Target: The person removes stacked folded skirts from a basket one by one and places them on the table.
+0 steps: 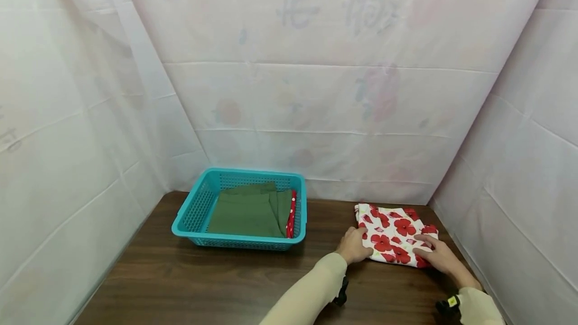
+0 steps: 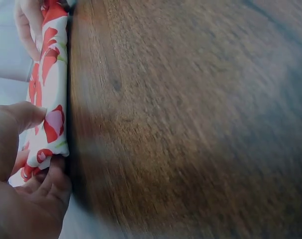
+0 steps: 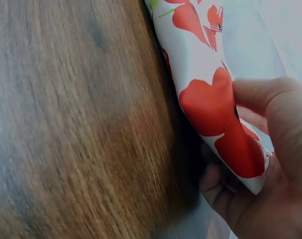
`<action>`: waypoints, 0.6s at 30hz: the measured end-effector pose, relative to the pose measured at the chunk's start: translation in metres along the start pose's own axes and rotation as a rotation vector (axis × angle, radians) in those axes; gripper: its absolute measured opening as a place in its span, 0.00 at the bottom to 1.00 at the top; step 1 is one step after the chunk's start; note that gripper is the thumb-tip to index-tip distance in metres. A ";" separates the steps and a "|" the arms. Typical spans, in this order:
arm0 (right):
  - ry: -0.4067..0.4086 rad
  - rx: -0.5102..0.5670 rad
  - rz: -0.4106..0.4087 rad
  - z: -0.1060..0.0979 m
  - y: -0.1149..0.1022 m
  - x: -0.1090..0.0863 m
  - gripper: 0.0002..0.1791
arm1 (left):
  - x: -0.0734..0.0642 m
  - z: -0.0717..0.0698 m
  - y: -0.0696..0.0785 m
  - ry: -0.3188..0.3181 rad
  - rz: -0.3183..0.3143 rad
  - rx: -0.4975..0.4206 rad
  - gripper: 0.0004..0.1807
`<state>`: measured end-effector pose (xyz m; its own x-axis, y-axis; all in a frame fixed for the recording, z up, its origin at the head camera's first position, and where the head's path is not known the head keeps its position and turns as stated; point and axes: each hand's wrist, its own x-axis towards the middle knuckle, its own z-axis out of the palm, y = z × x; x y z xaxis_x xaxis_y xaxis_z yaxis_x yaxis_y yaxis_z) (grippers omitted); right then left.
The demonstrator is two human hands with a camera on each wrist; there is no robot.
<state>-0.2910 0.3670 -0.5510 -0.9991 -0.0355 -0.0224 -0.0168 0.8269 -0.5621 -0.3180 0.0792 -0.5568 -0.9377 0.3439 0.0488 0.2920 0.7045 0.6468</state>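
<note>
A folded white cloth with red flowers (image 1: 392, 234) lies at the right of the table, close to the back wall. My left hand (image 1: 354, 246) grips its left edge; in the left wrist view the thumb presses the top layer and fingers curl under the corner. On the opposite side my right hand (image 1: 437, 255) holds the near right corner. The right wrist view has that thumb on a red flower of the cloth (image 3: 210, 104) and fingertips tucked beneath it. The folded layers make a thick, rounded front edge.
A turquoise plastic basket (image 1: 179, 227) stands left of the cloth, with folded green fabric (image 1: 246, 214) and a red fabric with white dots (image 1: 292, 214) in it. Pale printed sheets (image 1: 316, 114) enclose the dark wooden table (image 1: 203, 285) at the back and sides.
</note>
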 end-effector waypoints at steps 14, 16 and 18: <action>0.018 -0.096 0.056 -0.006 0.013 -0.001 0.38 | -0.004 -0.001 0.013 -0.060 -0.069 -0.271 0.36; 0.028 -0.098 0.063 -0.005 0.012 -0.001 0.37 | -0.005 -0.001 0.015 -0.068 -0.086 -0.308 0.36; 0.041 -0.097 0.068 -0.004 0.012 0.000 0.36 | -0.007 -0.003 0.018 -0.071 -0.089 -0.337 0.36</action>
<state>-0.2910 0.3791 -0.5539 -0.9988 0.0441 -0.0231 0.0498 0.8771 -0.4778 -0.3068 0.0874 -0.5435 -0.9377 0.3415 -0.0642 0.1207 0.4934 0.8614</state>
